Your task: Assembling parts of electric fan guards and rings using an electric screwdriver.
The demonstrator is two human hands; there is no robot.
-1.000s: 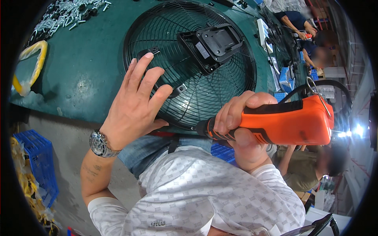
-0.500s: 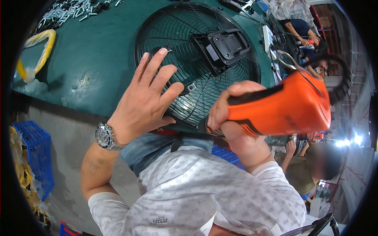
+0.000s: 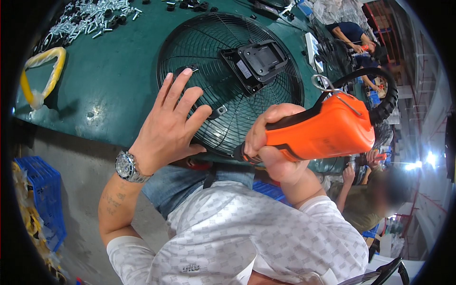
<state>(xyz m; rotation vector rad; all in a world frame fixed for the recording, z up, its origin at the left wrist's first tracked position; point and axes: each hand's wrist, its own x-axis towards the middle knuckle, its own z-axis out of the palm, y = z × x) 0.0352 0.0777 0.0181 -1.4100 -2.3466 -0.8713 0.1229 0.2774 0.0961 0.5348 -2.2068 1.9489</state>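
A round black wire fan grille point(image 3: 204, 40) lies flat on the green bench. A black plastic housing point(image 3: 263, 61) sits on its middle. My left hand point(image 3: 166, 116) is spread over the grille's near left rim, fingertips by a small black clamp with a metal tab; another clamp point(image 3: 218, 112) lies beside the thumb side. My right hand point(image 3: 273, 133) is wrapped round an orange and black electric screwdriver point(image 3: 323, 128), its nose pointing left over the grille's near edge. The driver's tip is hard to make out, and whether it touches anything cannot be seen.
A pile of screws point(image 3: 95, 21) and black parts lies at the far left. Nearer stands a yellow padded handle point(image 3: 54, 73). A black coiled cable point(image 3: 387, 95) runs from the screwdriver. A blue crate point(image 3: 42, 190) is on the floor at left. Other people work along the right.
The whole view has shifted slightly, with the bench items lower in the picture. My right hand and screwdriver have moved a little left. My left hand stays spread over the rim.
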